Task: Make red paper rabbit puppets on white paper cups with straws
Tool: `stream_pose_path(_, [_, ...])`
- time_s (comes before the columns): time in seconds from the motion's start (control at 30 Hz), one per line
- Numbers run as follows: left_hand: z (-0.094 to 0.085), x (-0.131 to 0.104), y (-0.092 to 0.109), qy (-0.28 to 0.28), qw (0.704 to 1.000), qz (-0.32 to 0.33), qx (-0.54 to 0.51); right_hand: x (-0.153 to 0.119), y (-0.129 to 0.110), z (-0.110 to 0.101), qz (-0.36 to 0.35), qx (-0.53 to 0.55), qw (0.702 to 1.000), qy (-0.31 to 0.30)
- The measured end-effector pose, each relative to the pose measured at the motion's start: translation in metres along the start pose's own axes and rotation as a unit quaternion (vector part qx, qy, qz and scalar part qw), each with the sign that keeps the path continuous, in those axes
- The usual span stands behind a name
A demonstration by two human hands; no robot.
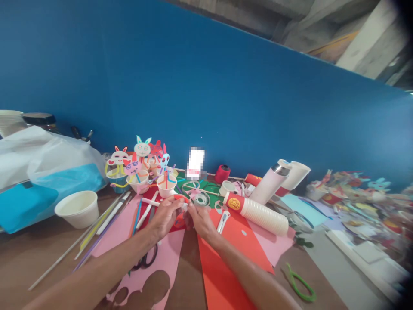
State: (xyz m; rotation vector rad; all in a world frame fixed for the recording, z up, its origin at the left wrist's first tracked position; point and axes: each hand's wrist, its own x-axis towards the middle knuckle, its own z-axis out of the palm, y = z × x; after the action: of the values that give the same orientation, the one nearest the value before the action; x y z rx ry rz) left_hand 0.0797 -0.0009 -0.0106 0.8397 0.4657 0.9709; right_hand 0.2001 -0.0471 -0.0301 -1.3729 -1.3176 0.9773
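Note:
My left hand is closed on a small red-orange piece, perhaps cut paper; its exact kind is hard to make out. My right hand meets it from the other side, fingers pinched at its edge. The fingers cover much of the piece. A white pen-like stick points out beside my left hand. Just past the hands are a roll of tape and a white paper cup bearing a rabbit-faced paper figure. A white box cutter lies right of my right hand.
Scissors lie under my left forearm on cut pink paper. Red-orange paper spreads beneath my right forearm. A stack of paper cups lies to the right, near a flask. A white bowl stands left; a green pipe cleaner lies front right.

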Motion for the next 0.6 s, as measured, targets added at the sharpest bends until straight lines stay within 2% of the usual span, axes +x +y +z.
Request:
stream_pose_path(0.1, [0.0007, -0.0007, 0.0003, -0.01, 1.0, -0.006, -0.008, -0.0001, 0.0001, 0.0, 0.01, 0.01, 1.0, -0.014])
stream_pose_path(0.27, [-0.0007, -0.0003, 0.0002, 0.002, 1.0, -0.02, -0.011, -0.0015, -0.0038, 0.0003, -0.077, -0.088, 0.991, 0.066])
stream_pose_path(0.47, [0.0, -0.0009, 0.0, -0.02, 1.0, -0.01, -0.002, -0.0013, -0.002, 0.0013, 0.0, 0.031, 0.998, -0.047])
stream_pose_path(0.6, [0.0018, -0.0038, 0.0025, -0.009, 1.0, -0.027, -0.006, 0.0011, -0.001, 0.0019, -0.059, -0.027, 0.998, 0.022])
